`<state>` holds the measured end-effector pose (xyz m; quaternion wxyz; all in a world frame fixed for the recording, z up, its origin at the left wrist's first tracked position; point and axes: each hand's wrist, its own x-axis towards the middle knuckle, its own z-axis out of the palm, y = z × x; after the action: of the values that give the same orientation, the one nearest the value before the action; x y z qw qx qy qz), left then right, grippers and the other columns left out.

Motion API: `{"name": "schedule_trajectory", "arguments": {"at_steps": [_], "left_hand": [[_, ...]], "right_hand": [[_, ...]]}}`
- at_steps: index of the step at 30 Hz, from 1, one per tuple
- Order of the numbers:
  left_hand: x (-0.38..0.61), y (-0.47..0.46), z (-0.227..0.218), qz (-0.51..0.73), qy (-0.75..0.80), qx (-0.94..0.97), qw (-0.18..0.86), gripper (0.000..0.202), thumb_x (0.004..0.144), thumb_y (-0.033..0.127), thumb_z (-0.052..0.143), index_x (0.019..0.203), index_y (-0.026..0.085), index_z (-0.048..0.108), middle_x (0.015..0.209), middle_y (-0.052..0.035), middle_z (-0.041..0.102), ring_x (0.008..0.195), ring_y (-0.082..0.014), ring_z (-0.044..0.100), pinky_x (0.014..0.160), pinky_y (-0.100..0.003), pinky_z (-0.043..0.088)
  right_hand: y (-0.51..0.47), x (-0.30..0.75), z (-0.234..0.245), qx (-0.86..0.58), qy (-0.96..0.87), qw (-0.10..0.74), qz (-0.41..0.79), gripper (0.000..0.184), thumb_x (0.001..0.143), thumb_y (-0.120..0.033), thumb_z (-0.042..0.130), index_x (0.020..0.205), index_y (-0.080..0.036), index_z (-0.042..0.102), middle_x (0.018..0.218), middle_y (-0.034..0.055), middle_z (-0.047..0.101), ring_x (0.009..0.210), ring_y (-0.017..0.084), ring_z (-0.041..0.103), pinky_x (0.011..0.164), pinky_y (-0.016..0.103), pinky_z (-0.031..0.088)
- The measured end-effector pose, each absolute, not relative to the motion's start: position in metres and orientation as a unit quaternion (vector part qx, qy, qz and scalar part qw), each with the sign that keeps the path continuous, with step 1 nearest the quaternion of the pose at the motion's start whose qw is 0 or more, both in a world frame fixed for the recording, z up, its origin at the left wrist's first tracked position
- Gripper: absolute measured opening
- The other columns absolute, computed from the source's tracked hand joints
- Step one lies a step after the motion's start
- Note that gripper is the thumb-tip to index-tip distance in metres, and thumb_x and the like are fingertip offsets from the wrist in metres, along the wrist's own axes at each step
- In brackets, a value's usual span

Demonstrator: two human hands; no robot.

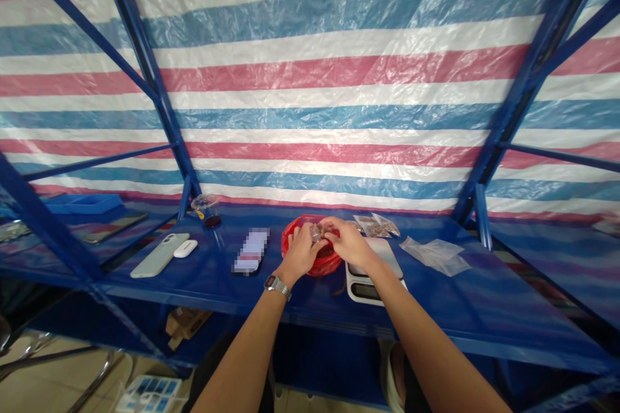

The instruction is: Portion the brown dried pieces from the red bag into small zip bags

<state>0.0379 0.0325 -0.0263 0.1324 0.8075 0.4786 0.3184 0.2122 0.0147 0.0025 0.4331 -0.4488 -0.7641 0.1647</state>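
Gripping small clear packet [316,232] with left hand [300,253], right hand [349,242]; contents blurred, above red plastic bag [325,263].

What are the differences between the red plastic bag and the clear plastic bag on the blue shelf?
The red plastic bag bulges, while the clear plastic bag lies flat and see-through. The left hand and right hand touch the red one, not the clear one. Both bags lie on the blue shelf.

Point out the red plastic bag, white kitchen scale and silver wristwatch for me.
Red plastic bag [330,262], head view, lower right side.
White kitchen scale [383,257], head view, top plate.
Silver wristwatch [277,284], head view, watch case.
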Motion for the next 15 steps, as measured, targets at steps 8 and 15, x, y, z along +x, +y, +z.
{"name": "schedule_trajectory", "arguments": {"at_steps": [8,15], "left_hand": [[0.042,0.033,-0.025,0.32,0.467,0.815,0.125,0.033,0.095,0.045,0.058,0.119,0.022,0.054,0.115,-0.0085,0.064,0.109,-0.0296,0.055,0.095,-0.045,0.043],[0.037,0.037,-0.02,0.369,0.442,0.809,0.123,0.036,0.088,0.042,0.07,0.117,0.021,0.065,0.113,-0.0094,0.069,0.108,-0.0295,0.06,0.1,-0.046,0.043]], "right_hand": [[0.009,0.209,0.008,-0.427,-0.765,0.463,0.134,0.04,0.082,0.001,0.054,0.108,-0.022,0.074,0.11,0.0078,0.069,0.101,0.021,0.067,0.095,0.038,0.051],[0.019,0.204,-0.002,-0.421,-0.713,0.525,0.197,0.043,0.075,-0.003,0.063,0.112,-0.021,0.072,0.112,0.0066,0.07,0.099,0.021,0.068,0.095,0.037,0.053]]}}
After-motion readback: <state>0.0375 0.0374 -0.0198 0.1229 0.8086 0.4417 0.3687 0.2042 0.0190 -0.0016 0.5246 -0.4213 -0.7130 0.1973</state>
